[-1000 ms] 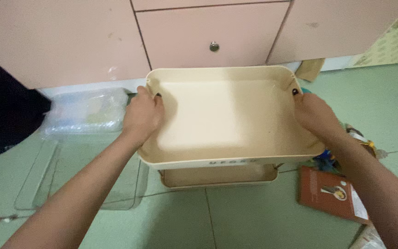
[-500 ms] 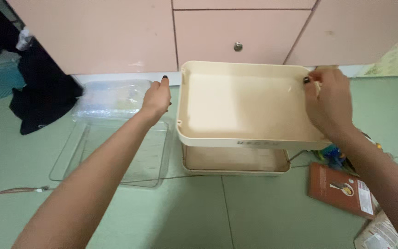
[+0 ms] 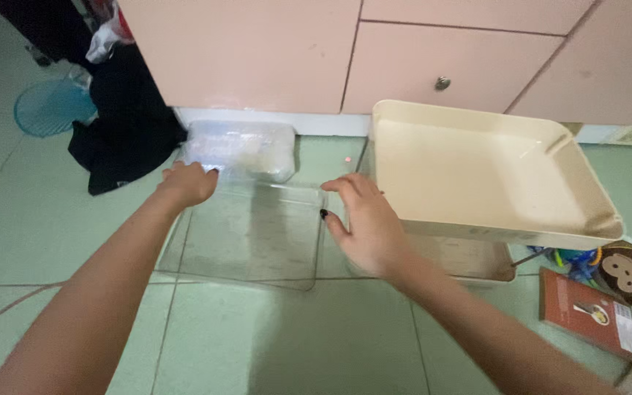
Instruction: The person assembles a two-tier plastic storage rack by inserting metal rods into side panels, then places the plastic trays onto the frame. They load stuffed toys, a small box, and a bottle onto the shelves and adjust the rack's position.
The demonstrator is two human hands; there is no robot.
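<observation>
- Pale green floor tiles (image 3: 60,219) fill most of the head view, with pink cabinet fronts (image 3: 257,51) across the top of the frame.
- Since 1 second ago both hands have let go of the cream tray (image 3: 491,172), which now sits alone at right of centre on its lower tier.
- Both hands have moved left to the clear plastic tray (image 3: 246,234) lying flat on the floor at centre frame.
- Left hand (image 3: 188,183) rests at the clear tray's far left corner, fingers curled over the rim; the grip looks closed on that edge.
- Right hand (image 3: 367,227) is beside the tray's right rim, fingers spread and open, near the edge but not clearly holding it.
- A clear bag (image 3: 239,150) lies just behind the tray against the cabinet.
- Dark cloth (image 3: 122,139) sits at upper left, a brown booklet (image 3: 587,311) at lower right.
</observation>
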